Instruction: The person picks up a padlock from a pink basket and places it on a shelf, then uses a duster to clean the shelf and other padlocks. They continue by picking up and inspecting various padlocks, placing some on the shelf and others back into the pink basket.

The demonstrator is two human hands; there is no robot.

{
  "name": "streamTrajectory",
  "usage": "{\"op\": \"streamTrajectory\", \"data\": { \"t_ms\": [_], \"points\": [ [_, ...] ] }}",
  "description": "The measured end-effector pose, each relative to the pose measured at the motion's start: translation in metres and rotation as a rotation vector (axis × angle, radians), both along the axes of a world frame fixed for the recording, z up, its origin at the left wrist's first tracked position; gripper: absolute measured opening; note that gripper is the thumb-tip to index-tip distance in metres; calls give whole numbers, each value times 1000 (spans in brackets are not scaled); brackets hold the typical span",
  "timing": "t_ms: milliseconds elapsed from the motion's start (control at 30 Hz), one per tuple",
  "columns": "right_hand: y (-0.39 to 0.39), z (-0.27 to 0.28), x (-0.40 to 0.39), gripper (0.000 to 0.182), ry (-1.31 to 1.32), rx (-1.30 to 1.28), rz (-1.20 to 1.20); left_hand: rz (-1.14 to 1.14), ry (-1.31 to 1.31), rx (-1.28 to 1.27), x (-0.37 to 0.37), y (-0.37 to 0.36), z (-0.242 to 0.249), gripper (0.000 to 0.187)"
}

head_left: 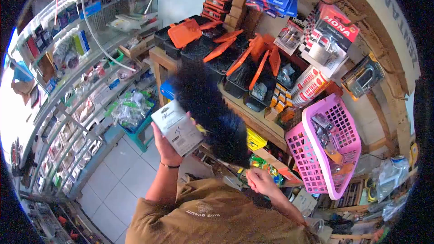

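Observation:
My left hand (167, 148) is closed round a white box (178, 129) with dark print and a barcode label, held up and tilted over the floor. Lower right of the box, my right hand (261, 181) is curled with its fingers folded in; what it holds, if anything, is hidden. It is near the front of the wooden shelf unit, close to colourful packets (266, 165). A dark, hair-like mass (212, 113) fills the middle of the view, hiding the box's right edge and part of the bench. The brown shirt (212, 210) shows below.
Black bins (237, 86) with orange lids line the wooden bench (251, 114). A pink basket (322, 160) of packets stands at the right. Carded padlocks (323, 49) and white sealant tubes (312, 86) sit behind. At left are a glass display case (74, 79) and a green stool (143, 141) bearing bagged goods.

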State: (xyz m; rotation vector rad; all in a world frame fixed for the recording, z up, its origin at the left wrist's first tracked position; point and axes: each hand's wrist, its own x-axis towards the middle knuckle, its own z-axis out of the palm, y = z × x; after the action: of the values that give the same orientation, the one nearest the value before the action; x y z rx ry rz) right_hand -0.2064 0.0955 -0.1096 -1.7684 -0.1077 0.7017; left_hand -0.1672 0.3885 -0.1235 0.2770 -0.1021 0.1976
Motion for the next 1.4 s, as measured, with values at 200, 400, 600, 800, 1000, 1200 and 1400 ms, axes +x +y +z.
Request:
{"op": "streamTrajectory", "data": {
  "t_ms": [200, 400, 600, 800, 1000, 1200, 1400],
  "points": [
    [112, 57, 70, 31, 220, 589, 191, -29, 8, -14, -21, 6, 6, 65],
    [227, 62, 186, 25, -158, 769, -79, 142, 8, 262, -36, 9, 13, 67],
    [232, 67, 218, 32, 342, 761, -380, 188, -96, 244, -46, 6, 27, 68],
    [156, 75, 135, 63, -72, 430, -442, 51, -172, 445, -25, -15, 58, 70],
    [65, 136, 28, 54, -1247, 113, -25, -20, -280, 701, 3, -82, 112, 80],
    [-9, 176, 0, 68, -1383, -64, -165, 40, -863, 1206, 18, -169, 203, 94],
    [-61, 225, -11, 66, -1657, -237, -173, 307, -1000, 1281, 17, -234, 265, 93]
  ]
}}
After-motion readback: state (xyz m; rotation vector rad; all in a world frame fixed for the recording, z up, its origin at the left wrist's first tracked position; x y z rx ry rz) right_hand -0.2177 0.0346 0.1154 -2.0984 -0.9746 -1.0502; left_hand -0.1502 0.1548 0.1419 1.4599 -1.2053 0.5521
